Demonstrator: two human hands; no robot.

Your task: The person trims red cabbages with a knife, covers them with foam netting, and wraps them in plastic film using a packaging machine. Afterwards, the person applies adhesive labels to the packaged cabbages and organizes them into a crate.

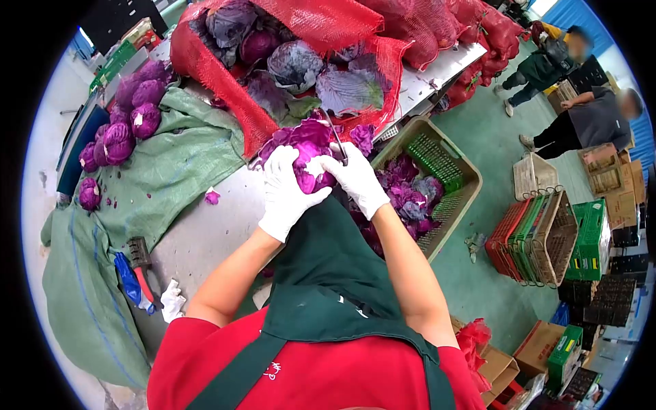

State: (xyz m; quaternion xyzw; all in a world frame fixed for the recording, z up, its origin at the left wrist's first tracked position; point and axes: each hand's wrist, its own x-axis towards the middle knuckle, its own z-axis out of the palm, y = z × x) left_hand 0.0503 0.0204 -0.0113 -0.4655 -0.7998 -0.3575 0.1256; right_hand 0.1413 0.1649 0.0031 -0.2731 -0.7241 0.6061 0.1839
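Left hand: white-gloved left hand (283,191), curled around the near-left side of a purple cabbage (305,162), thumb toward the wearer; holding.
Right hand: white-gloved right hand (357,179), closed on a knife (330,128), blade pointing away from the wearer; fingers also against the cabbage.
Cabbage: between both hands, just in front of the green apron (324,253); loose outer leaves (280,140) beyond it.
Work surface: grey metal table (205,236), bare to the left of the left hand; green woven sheet (198,154) spread farther left, rumpled.
Left of left hand, well apart: pile of trimmed cabbages (117,140) on the sheet; nearer the wearer, a red-handled tool (142,263) and a crumpled white cloth or glove (173,301), which one unclear.
Beyond both hands: open red mesh sack (225,89) with untrimmed heads (295,66).
Right of right hand: crate (471,181) of purple leaves (408,195), lower than the table.
Room: green floor (495,301); far right, stacked crates (533,239) and two people (550,61) standing apart from the work.
Hard to see: knife handle mostly covered by the right glove; cabbage underside hidden by hands; crate's near-left part behind the right forearm; lens edge cuts off the room.
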